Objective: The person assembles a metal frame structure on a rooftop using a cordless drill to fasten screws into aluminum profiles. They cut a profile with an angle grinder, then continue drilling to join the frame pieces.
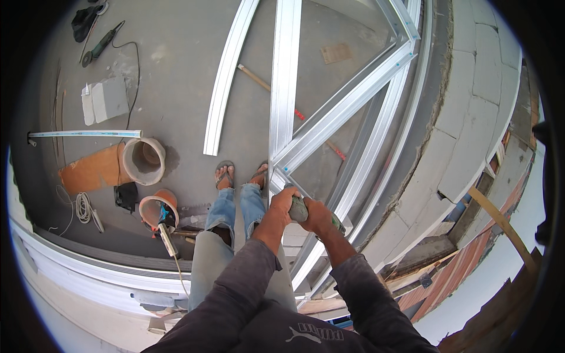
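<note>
Both hands are closed on a dusty power tool (pixel 298 209) with a rounded grey end and green parts; its exact kind is hidden by my grip. My left hand (pixel 283 203) wraps its near-left side, beside the corner of a silvery metal frame (pixel 344 112). Around the body's right side my right hand (pixel 318 218) is closed, with green (pixel 338 225) showing beyond it. Teal fastener heads sit at the frame's joints. A long metal profile (pixel 285 70) runs away from the corner under my hands. Another loose profile (pixel 229 82) lies left of it.
An angle grinder (pixel 101 46) with cord, a white block (pixel 107 99) and a grey bucket (pixel 143 161) are on the floor at left. An orange bucket (pixel 154 200) holds tools. Coiled cable (pixel 85 209) lies near the left wall. A pale block wall (pixel 465 123) rises at right.
</note>
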Available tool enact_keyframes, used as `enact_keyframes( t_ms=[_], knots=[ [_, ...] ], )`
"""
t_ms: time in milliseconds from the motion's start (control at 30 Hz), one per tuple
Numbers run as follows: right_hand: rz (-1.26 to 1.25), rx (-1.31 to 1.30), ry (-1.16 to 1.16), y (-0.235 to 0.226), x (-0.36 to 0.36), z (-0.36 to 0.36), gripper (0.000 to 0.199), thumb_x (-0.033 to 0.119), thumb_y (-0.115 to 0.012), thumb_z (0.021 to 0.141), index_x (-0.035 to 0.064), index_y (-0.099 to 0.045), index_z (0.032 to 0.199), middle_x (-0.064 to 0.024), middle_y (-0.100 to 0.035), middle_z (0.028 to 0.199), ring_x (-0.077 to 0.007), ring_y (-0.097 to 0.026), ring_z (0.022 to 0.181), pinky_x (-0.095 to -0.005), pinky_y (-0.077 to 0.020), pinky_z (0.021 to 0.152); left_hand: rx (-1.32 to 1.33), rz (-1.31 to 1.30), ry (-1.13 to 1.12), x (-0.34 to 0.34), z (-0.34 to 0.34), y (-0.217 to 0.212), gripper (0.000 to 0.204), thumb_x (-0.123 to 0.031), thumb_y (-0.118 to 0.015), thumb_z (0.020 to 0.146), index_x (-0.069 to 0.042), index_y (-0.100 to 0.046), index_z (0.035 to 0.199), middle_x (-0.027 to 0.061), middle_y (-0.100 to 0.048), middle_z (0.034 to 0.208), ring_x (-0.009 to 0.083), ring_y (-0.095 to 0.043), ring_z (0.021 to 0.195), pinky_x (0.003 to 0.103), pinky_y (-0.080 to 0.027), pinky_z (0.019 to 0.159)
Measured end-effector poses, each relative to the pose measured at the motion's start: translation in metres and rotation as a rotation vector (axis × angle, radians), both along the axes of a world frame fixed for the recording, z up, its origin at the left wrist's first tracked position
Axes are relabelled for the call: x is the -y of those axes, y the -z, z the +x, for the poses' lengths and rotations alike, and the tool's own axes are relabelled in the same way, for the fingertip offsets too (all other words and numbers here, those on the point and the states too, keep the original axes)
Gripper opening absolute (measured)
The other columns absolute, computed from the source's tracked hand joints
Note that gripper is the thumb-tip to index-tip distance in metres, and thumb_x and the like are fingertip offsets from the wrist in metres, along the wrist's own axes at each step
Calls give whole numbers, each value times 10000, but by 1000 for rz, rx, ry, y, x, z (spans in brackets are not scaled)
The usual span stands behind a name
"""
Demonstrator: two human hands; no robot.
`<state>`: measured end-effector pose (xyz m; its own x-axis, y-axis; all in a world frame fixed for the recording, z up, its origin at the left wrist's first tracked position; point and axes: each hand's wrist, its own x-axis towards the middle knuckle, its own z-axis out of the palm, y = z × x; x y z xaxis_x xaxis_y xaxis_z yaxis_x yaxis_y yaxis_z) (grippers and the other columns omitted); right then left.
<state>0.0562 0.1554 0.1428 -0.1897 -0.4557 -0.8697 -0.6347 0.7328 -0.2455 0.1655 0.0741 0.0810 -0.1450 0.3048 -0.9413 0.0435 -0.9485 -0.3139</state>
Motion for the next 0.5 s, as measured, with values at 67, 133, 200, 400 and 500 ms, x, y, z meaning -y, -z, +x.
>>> enact_keyframes(
  t_ms=[67,133,200,400,500],
  knots=[
    [17,-5,-32,0,3,0,391,278,-837,736,97,-670,1038,-178,-755,961,-406,-723,974,-510,-574,841,7,-21,-36,0,3,1,147,-92,-664,823,-45,-619,955,73,-617,873,251,-648,712,448,-596,686],
    [33,-28,-87,0,5,1,413,280,-839,737,102,-663,1067,-181,-755,974,-408,-721,987,-514,-574,851,-21,-12,-113,-4,7,1,150,-91,-665,822,-41,-623,957,77,-619,868,255,-650,706,442,-597,681],
    [91,-15,-120,-2,5,6,424,284,-825,759,88,-648,1090,-186,-755,1028,-404,-725,1012,-510,-576,876,-21,-6,-130,-11,13,0,157,-90,-665,818,-37,-626,960,79,-623,864,257,-655,702,437,-598,676],
    [140,-6,-128,4,4,11,473,275,-822,763,77,-613,1138,-181,-755,1039,-394,-729,1028,-506,-580,888,5,-29,-34,-10,15,5,147,-92,-676,793,-33,-646,924,74,-628,820,246,-670,685,423,-605,656],
    [114,-2,-99,8,-1,12,482,276,-828,756,74,-608,1134,-174,-756,1036,-393,-730,1028,-503,-581,890,-2,-43,-19,-11,15,6,133,-101,-671,798,-40,-648,914,70,-627,818,248,-661,673,420,-605,659]
  ],
)
